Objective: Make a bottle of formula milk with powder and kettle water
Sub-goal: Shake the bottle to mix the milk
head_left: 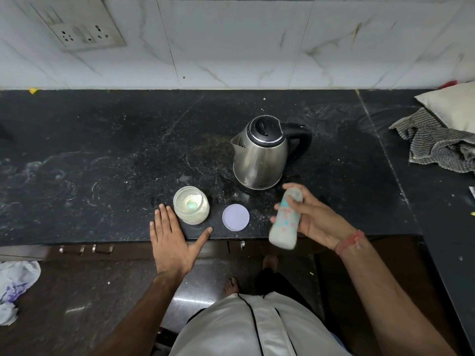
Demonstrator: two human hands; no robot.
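Observation:
My right hand [314,219] grips a baby bottle [285,222] with teal and pink print, held tilted over the counter's front edge and blurred; whitish milk fills its lower part and its cap is on. My left hand [172,240] rests flat on the counter edge, fingers spread, just left of an open glass jar of powder [191,209] with a green scoop inside. The jar's lilac lid [235,217] lies flat between jar and bottle. A steel kettle [262,152] with a black lid and handle stands behind them, lid closed.
The black stone counter [102,163] is dusted with powder. A checked cloth [437,147] and a pale cushion [452,106] lie at the right. A wall socket plate [77,24] is on the tiled wall. A plastic bag [15,286] lies on the floor.

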